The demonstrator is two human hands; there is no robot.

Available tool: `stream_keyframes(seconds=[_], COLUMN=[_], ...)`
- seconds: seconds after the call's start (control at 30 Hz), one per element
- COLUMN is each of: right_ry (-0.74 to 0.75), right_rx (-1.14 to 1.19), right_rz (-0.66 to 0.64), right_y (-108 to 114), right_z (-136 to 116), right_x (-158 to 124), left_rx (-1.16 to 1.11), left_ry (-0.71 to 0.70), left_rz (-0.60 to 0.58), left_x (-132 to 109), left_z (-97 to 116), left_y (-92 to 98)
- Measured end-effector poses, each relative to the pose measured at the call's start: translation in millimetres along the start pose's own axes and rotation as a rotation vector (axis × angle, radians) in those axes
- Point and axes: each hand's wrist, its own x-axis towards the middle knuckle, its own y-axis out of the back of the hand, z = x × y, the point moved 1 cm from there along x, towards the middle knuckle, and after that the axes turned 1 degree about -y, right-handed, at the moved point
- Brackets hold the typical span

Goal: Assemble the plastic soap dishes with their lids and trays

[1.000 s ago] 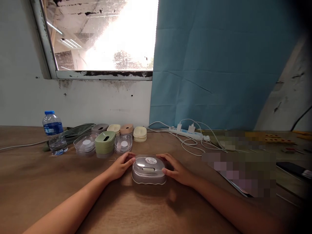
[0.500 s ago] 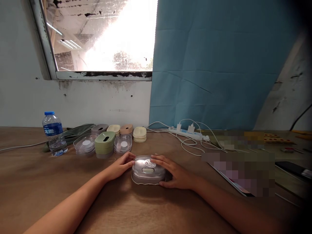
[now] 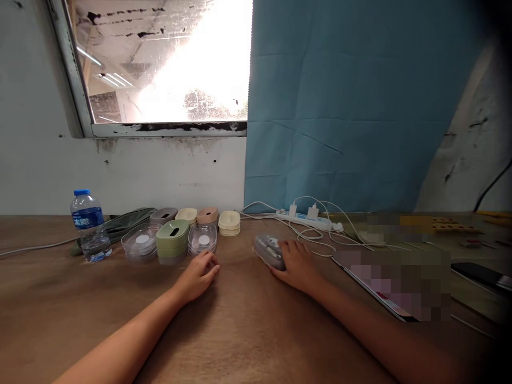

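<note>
The right hand point(image 3: 296, 264) grips a blurred grey container point(image 3: 267, 252) near the white power strip point(image 3: 303, 218). The left hand point(image 3: 198, 276), empty and loosely curled, lies over the bench point(image 3: 240, 336), just in front of stacked clear trays point(image 3: 202, 239).

Two bare forearms point(image 3: 140, 333), bare slim fingers point(image 3: 296, 250)
</note>
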Motion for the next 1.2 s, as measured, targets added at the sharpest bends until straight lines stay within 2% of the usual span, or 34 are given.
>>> stream_keyframes(seconds=[0.07, 0.27, 0.4, 0.5, 0.63, 0.8, 0.93, 1.07, 1.2], right_ry=[-0.066, -0.102, -0.153, -0.178, -0.075, 0.135, 0.192, 0.158, 0.094], right_rx=[-0.064, -0.106, -0.098, -0.071, 0.008, 0.143, 0.203, 0.261, 0.363], right_rz=[0.015, 0.004, -0.001, 0.020, 0.069, 0.069, 0.031, 0.003, 0.010], right_y=[-14, -49, -63, -65, -59, -53, -55, -60, -61], right_z=[13, 43, 53, 53, 25, -43, -82, -94, -87], right_x=[10, 57, 82, 94, 111, 140, 155, 161, 166], left_rx=[0.017, 0.022, 0.071, 0.103, 0.140, 0.247, 0.433, 0.560, 0.622], left_ry=[0.005, -0.006, -0.031, -0.019, -0.026, -0.059, -0.127, -0.182, -0.172], left_rz=[-0.009, -0.007, 0.050, 0.090, 0.155, 0.236, 0.258, 0.257, 0.310], left_x=[0, -2, -2, -1, -1, 0, 0, -1, 0], left_z=[-1, 1, 5, 6, 6, 2, -1, -5, -10], left_y=[-0.5, -2.8, 0.4, 2.5, 4.9, 12.1, 20.3, 24.9, 29.7])
